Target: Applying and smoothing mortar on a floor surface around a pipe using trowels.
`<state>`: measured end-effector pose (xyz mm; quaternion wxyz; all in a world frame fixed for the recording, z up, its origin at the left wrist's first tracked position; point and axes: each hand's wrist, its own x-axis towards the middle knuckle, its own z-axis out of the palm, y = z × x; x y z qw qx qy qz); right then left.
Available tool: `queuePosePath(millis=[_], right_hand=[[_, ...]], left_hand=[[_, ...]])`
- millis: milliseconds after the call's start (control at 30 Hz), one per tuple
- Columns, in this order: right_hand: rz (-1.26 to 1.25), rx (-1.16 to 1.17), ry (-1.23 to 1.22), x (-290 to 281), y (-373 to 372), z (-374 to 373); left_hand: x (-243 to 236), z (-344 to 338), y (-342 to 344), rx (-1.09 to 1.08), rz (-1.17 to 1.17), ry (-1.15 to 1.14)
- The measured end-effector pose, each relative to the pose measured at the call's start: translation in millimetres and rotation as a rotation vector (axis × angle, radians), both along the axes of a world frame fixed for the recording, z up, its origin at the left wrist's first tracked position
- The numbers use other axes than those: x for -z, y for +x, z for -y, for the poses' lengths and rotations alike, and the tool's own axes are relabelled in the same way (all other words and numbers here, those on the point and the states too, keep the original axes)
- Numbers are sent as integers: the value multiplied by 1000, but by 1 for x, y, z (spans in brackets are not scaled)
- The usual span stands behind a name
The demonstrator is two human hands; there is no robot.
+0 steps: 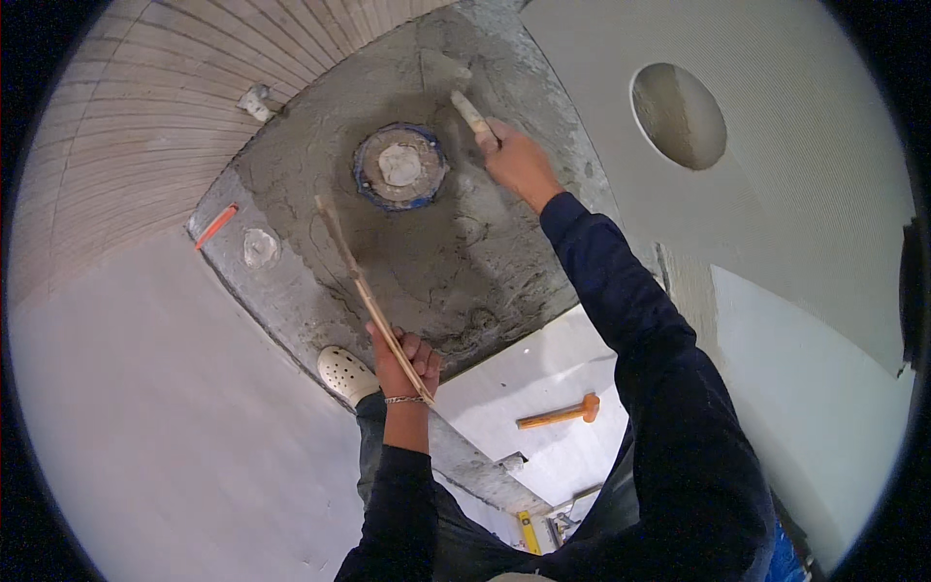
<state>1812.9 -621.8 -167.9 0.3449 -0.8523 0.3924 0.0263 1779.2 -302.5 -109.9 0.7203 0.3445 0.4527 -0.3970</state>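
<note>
My left hand [405, 364] is closed round the lower end of a long thin wooden strip [351, 267], whose far end reaches over the wet grey mortar [407, 247]. Farther off, my right hand [521, 165] grips the pale handle of a trowel [471, 113]; its blade, smeared grey, blends with the mortar and is hard to make out. Between the two tools lies a round drain fitting [400, 167] with a blue rim, set into the mortar and apart from both hands.
A white clog [346, 374] on my foot stands by the mortar's near left edge. An orange-red stick-like thing [216, 226] and a round pipe end [261, 249] are at left. On a white slab [495, 398] rests an orange mallet [562, 412]. A wall piece [601, 58] has a round hole.
</note>
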Motion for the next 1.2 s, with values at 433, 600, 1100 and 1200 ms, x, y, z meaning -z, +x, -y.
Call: queuePosePath(millis=[433, 600, 1100, 1200], right_hand=[[-132, 304, 312, -8, -125, -123], [-131, 399, 358, -14, -150, -168], [-214, 42, 12, 28, -63, -19], [-321, 149, 91, 33, -72, -3]], left_hand=[[11, 10, -14, 71, 188, -147], [28, -3, -15, -29, 264, -495], [27, -8, -12, -57, 293, -549], [16, 1, -9, -76, 177, -365]])
